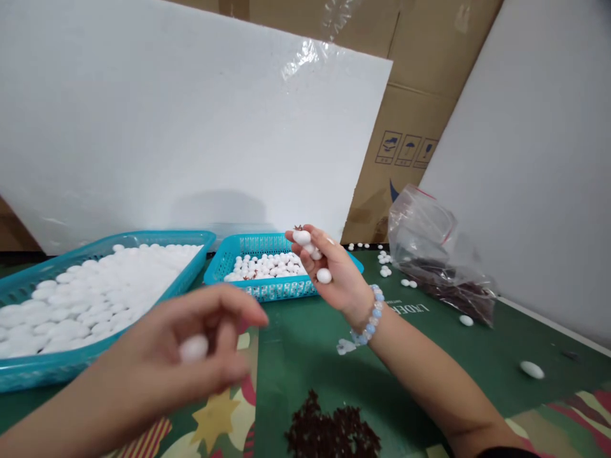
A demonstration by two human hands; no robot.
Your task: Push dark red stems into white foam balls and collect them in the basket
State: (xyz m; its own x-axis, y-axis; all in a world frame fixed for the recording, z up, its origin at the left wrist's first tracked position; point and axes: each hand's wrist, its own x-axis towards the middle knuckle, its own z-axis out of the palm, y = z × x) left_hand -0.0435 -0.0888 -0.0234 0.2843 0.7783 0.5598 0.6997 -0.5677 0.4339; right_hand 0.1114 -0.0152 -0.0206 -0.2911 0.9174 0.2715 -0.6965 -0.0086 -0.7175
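The left hand (191, 346) reaches in low from the left, blurred, knuckles up, its fingers (224, 312) curled around one white egg (193, 348) that shows between thumb and fingertips. The right hand (334, 273) is raised above the desk (305, 356), forearm coming up from the lower right, palm turned toward the camera, a bead bracelet (370, 318) on the wrist. Its fingers are bent and hold several eggs (305, 242); one lies on the palm near the heel, the rest are pinched at the fingertips, the top one with a small brown cap.

Just behind the right hand stands a small tray (238, 245) part-filled with eggs; to its left, touching or nearly so, a big tray (28, 280) is heaped with them. White boards wall in the back and right. A plastic bag (429, 248) of brown bits lies at right, loose eggs around it. A brown pile (329, 432) sits near the front edge. Bare green desk lies open between the hands.
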